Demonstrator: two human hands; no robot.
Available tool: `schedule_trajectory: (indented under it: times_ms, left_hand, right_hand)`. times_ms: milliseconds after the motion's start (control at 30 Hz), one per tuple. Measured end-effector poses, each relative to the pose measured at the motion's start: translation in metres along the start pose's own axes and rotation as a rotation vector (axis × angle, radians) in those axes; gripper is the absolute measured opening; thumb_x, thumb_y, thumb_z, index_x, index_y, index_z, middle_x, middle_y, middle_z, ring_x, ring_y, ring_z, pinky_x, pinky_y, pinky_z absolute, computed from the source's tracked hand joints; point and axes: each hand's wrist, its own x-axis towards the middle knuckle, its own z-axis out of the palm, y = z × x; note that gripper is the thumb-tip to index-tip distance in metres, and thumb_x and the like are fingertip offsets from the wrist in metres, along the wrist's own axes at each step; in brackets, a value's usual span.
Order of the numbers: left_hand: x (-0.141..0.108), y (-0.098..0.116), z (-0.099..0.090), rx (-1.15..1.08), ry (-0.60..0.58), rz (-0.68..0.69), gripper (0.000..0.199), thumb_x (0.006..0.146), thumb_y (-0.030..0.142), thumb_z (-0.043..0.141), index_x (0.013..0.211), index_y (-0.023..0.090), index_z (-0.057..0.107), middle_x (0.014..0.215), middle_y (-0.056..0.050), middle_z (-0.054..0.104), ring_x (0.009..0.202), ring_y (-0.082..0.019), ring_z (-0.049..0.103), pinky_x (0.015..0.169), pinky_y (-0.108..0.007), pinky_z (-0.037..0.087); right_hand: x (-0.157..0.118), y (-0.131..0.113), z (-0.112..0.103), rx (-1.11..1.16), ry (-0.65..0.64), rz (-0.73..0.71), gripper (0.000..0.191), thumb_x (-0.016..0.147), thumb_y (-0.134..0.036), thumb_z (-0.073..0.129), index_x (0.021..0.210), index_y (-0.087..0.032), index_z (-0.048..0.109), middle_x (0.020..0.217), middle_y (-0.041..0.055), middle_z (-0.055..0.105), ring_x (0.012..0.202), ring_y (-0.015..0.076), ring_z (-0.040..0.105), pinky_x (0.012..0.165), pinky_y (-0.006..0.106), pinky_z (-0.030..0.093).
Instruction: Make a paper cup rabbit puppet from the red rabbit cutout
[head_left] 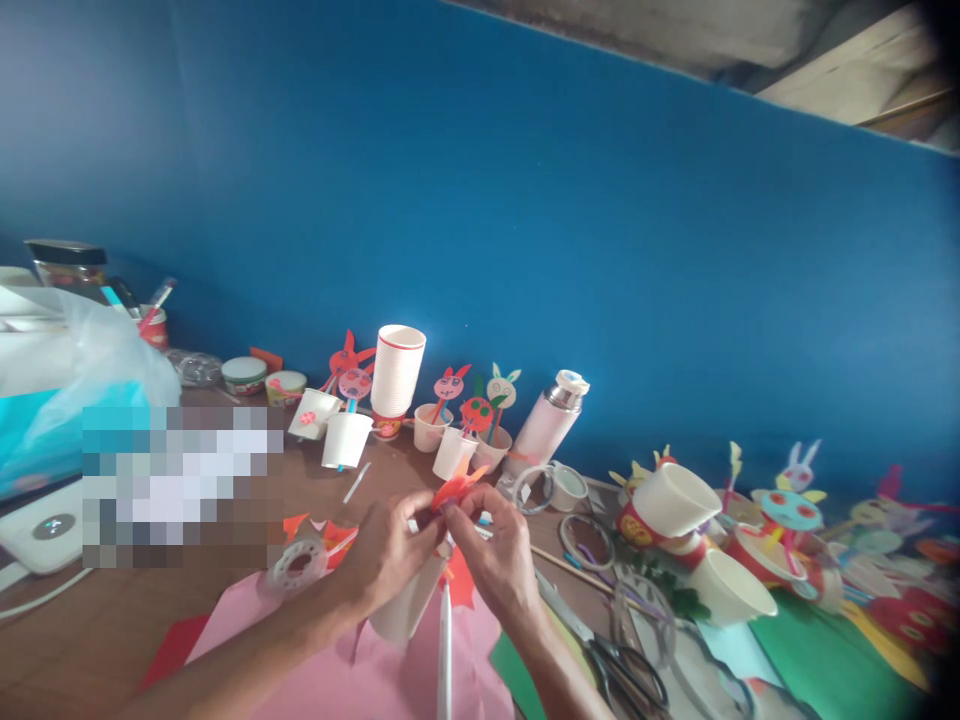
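My left hand (391, 548) and my right hand (496, 538) meet at the middle of the table, fingertips closed on an orange paper cutout (459, 486) with pointed, ear-like ends. The fingers cover part of it. Just below them a white paper cup (405, 608) stands tilted, partly hidden by my hands; I cannot tell whether they touch it. A white pen-like stick (445, 650) lies to the right of the cup. Beneath both is a pink paper sheet (300, 655), with orange paper scraps (461, 578) next to the cup.
Finished paper-cup figures (448, 390), a cup stack (397, 370) and a thermos (550, 420) line the blue wall. Scissors (626, 668), tape rolls (585, 542) and more cups (731, 588) crowd the right. A tape roll (298, 566) lies left, near a plastic bag (112, 345).
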Motion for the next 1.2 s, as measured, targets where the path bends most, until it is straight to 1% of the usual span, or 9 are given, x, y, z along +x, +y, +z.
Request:
schedule_trajectory:
  times_ms: [100, 300, 500, 667, 800, 933, 1100, 1200]
  left_hand:
    - [0.001, -0.003, -0.001, 0.026, -0.020, 0.025, 0.028, 0.082, 0.041, 0.050, 0.071, 0.019, 0.063, 0.058, 0.001, 0.063, 0.058, -0.015, 0.062, 0.052, -0.020, 0.042]
    - [0.003, -0.009, -0.002, 0.079, -0.046, 0.006, 0.026, 0.081, 0.038, 0.052, 0.088, 0.020, 0.070, 0.065, 0.000, 0.068, 0.064, -0.016, 0.063, 0.058, -0.021, 0.043]
    - [0.004, -0.012, -0.001, 0.067, -0.049, 0.043, 0.027, 0.082, 0.035, 0.052, 0.090, 0.019, 0.072, 0.067, 0.000, 0.069, 0.066, -0.017, 0.064, 0.059, -0.022, 0.044]
    - [0.003, -0.010, -0.001, 0.073, -0.059, 0.047, 0.027, 0.083, 0.033, 0.050, 0.089, 0.019, 0.072, 0.061, 0.001, 0.066, 0.060, -0.015, 0.061, 0.057, -0.021, 0.043]
    - [0.002, -0.008, -0.001, 0.082, -0.057, 0.052, 0.026, 0.083, 0.032, 0.050, 0.088, 0.019, 0.071, 0.060, 0.001, 0.065, 0.060, -0.015, 0.062, 0.057, -0.021, 0.042]
    - [0.002, -0.008, -0.001, 0.109, -0.055, 0.072, 0.025, 0.084, 0.032, 0.048, 0.083, 0.019, 0.069, 0.060, 0.002, 0.065, 0.057, -0.014, 0.060, 0.056, -0.022, 0.041]
    - [0.002, -0.010, 0.002, 0.328, 0.033, 0.150, 0.023, 0.083, 0.031, 0.050, 0.068, 0.020, 0.063, 0.062, 0.001, 0.061, 0.060, -0.013, 0.057, 0.058, -0.022, 0.038]
    - [0.002, -0.010, 0.003, 0.393, 0.064, 0.193, 0.024, 0.084, 0.028, 0.048, 0.065, 0.020, 0.060, 0.063, 0.000, 0.061, 0.059, -0.013, 0.056, 0.059, -0.022, 0.038]
  right_hand:
    - [0.000, 0.000, 0.001, -0.017, 0.006, 0.005, 0.023, 0.078, -0.027, 0.057, 0.058, -0.021, 0.045, 0.061, -0.0022, 0.055, 0.065, 0.0177, 0.052, 0.071, 0.029, 0.037]
    - [0.000, -0.002, 0.001, -0.058, 0.021, 0.010, 0.024, 0.077, -0.026, 0.058, 0.057, -0.021, 0.044, 0.061, -0.0027, 0.056, 0.065, 0.0176, 0.053, 0.072, 0.029, 0.036]
    - [-0.002, -0.003, 0.001, -0.095, 0.033, -0.006, 0.024, 0.076, -0.024, 0.057, 0.057, -0.021, 0.044, 0.061, -0.0030, 0.056, 0.064, 0.0172, 0.053, 0.073, 0.030, 0.035]
    - [-0.001, -0.004, 0.002, -0.101, 0.039, -0.003, 0.024, 0.076, -0.025, 0.056, 0.056, -0.021, 0.043, 0.060, -0.0026, 0.056, 0.064, 0.0176, 0.052, 0.073, 0.030, 0.034]
    - [-0.001, -0.004, 0.002, -0.123, 0.048, -0.005, 0.025, 0.075, -0.025, 0.056, 0.055, -0.021, 0.041, 0.059, -0.0028, 0.054, 0.062, 0.0173, 0.050, 0.073, 0.031, 0.033]
    - [-0.001, -0.004, 0.002, -0.143, 0.047, -0.024, 0.025, 0.075, -0.027, 0.055, 0.055, -0.021, 0.040, 0.058, -0.0027, 0.053, 0.061, 0.0169, 0.050, 0.072, 0.031, 0.034]
    - [0.000, -0.005, 0.002, -0.176, 0.029, -0.019, 0.025, 0.076, -0.028, 0.053, 0.055, -0.022, 0.040, 0.057, -0.0020, 0.054, 0.061, 0.0172, 0.050, 0.068, 0.030, 0.035]
    - [0.001, -0.005, 0.001, -0.167, 0.014, -0.001, 0.025, 0.076, -0.028, 0.053, 0.055, -0.022, 0.040, 0.057, -0.0018, 0.054, 0.061, 0.0173, 0.051, 0.066, 0.029, 0.036]
